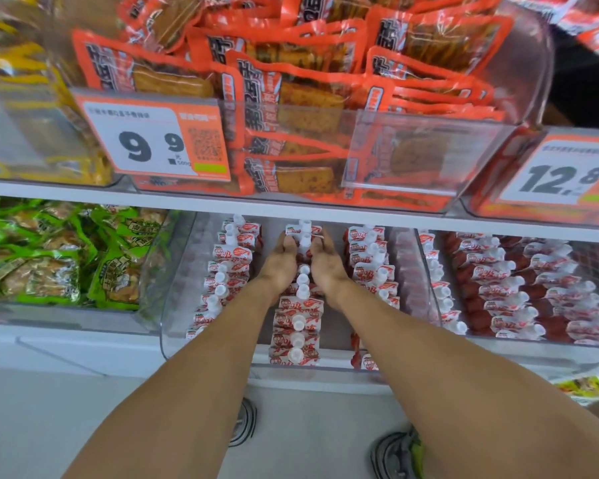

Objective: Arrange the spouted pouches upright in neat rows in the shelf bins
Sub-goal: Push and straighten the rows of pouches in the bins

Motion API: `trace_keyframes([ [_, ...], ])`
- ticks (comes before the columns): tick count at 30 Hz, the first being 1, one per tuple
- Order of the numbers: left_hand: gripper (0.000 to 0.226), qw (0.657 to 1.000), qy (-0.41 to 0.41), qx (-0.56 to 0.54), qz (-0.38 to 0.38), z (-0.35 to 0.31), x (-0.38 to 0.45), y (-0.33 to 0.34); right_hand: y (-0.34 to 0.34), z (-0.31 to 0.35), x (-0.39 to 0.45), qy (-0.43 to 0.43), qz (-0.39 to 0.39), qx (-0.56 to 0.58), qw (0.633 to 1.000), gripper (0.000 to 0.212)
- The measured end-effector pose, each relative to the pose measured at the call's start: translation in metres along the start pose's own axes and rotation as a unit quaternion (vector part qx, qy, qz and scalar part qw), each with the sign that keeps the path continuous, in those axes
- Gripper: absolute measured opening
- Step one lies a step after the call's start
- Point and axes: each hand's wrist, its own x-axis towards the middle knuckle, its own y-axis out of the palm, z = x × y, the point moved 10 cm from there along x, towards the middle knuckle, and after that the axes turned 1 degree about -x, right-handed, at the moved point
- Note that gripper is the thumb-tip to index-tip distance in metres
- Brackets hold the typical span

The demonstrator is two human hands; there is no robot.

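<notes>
Gripping the back pouches (304, 236) (middle row), both hands (305, 262) curl around them.

Both bare arms reach forward, left hand (280, 261) and right hand (325, 259) close together, fingers curled inward.

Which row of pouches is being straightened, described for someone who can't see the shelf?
Start at the 9.9 price tag and drop to the clear bin below it. It holds three rows of white-capped pouches. It's the middle row, the only one with the left hand and right hand cupping its far end.
</notes>
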Motion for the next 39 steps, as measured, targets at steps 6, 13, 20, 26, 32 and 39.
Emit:
trace_keyframes([
  [6, 0.041, 0.951, 0.03, 0.307, 0.03, -0.018, -0.049, -0.018, -0.013, 0.017, -0.047, -0.042, 0.069, -0.087, 0.993, 0.03],
  [13, 0.039, 0.939, -0.002, 0.311, 0.147, 0.029, -0.108, -0.025, -0.005, -0.026, -0.114, 0.05, 0.256, -0.139, 0.955, 0.042],
  [20, 0.022, 0.943, 0.026, 0.275, 0.186, 0.027, -0.106, -0.017, 0.006, -0.036, -0.107, 0.025, 0.255, -0.166, 0.952, 0.054],
  [26, 0.034, 0.941, 0.03, 0.278, 0.19, 0.031, -0.105, -0.016, 0.005, -0.049, -0.099, 0.025, 0.248, -0.185, 0.951, 0.07],
  [32, 0.03, 0.935, 0.02, 0.296, 0.193, 0.028, -0.107, -0.017, 0.009, -0.049, -0.1, 0.032, 0.259, -0.187, 0.947, 0.071],
  [39, 0.029, 0.952, 0.059, 0.276, 0.116, 0.008, -0.124, -0.04, -0.023, 0.002, -0.122, 0.013, 0.206, -0.303, 0.93, 0.034],
])
